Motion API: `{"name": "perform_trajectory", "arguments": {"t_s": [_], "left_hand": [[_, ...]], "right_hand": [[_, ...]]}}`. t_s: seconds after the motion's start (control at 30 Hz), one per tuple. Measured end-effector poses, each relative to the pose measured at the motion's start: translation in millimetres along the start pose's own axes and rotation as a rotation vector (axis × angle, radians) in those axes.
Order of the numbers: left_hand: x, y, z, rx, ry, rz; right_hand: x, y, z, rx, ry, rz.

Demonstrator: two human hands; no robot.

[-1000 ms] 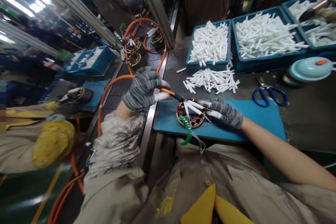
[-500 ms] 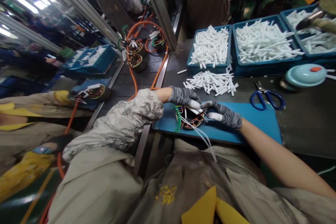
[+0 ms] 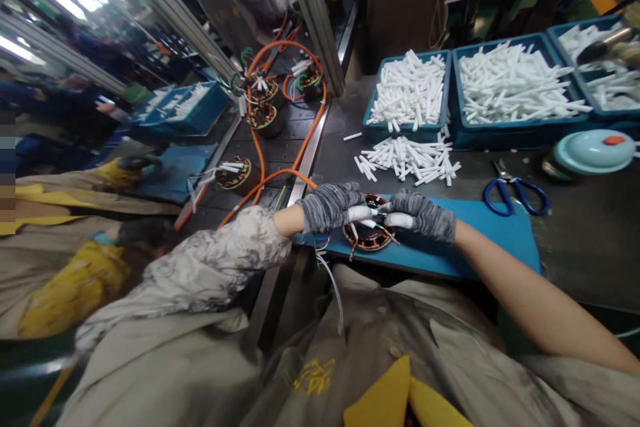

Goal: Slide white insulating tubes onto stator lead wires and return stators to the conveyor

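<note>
Ring (image 3: pixel 373 244): it lies on the blue mat (image 3: pixel 480 247), near the mat's left end, directly below the fingertips of our 2 hands.
Wires (image 3: pixel 390 235): we think they could slip away or bend sharply, because we hold them only with a small pinch and the gloves (image 3: pixel 430 217) look soft.
White strands (image 3: pixel 336 293): they hang over the near edge of the mat; they might catch on our shirt (image 3: pixel 373 340) and drag the ring sideways.
Orange cable (image 3: pixel 293 175): it runs up to our left hand (image 3: pixel 331 207) and is hidden there; a snag with the wrist could, in our judgement, disturb the work.
Loose tubes (image 3: pixel 410 160): the pile is just behind our hands, so a wide movement could scatter it.
Left pose: the hand comes from the left, back upward, fingers pointing to the right; the forearm is inside a patterned sleeve (image 3: pixel 220 257).
Right pose: our right hand (image 3: pixel 423 215) faces it like in a mirror, fingers pointing to the left, the bare forearm (image 3: pixel 530 297) slanting inward.
Grip: both are closed in a pinch on the wires, fingertips nearly meeting; which wire each holds is too small to tell.
</note>
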State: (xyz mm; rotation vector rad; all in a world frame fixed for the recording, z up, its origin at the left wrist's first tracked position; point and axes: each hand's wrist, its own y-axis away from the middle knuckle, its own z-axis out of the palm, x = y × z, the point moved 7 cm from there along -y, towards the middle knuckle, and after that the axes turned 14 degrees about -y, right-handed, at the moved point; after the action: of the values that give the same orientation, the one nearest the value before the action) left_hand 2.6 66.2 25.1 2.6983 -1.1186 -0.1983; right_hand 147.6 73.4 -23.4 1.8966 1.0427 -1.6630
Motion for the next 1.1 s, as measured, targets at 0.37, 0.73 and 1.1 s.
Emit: {"name": "perform_trajectory", "arguments": {"t_s": [0.37,0.73,1.1], "left_hand": [[-1,-1,7.2,0.015,0.185,0.070],[8,-31,1.4,-0.402,0.080,-0.002],[18,-46,2.3,-0.469,0.401,-0.031]], "right_hand": [[7,2,7,0.136,-0.164,0.178],[4,7,14,0.204,0.208,0.091],[-1,91,-3,0.617,0.144,-0.021]]}}
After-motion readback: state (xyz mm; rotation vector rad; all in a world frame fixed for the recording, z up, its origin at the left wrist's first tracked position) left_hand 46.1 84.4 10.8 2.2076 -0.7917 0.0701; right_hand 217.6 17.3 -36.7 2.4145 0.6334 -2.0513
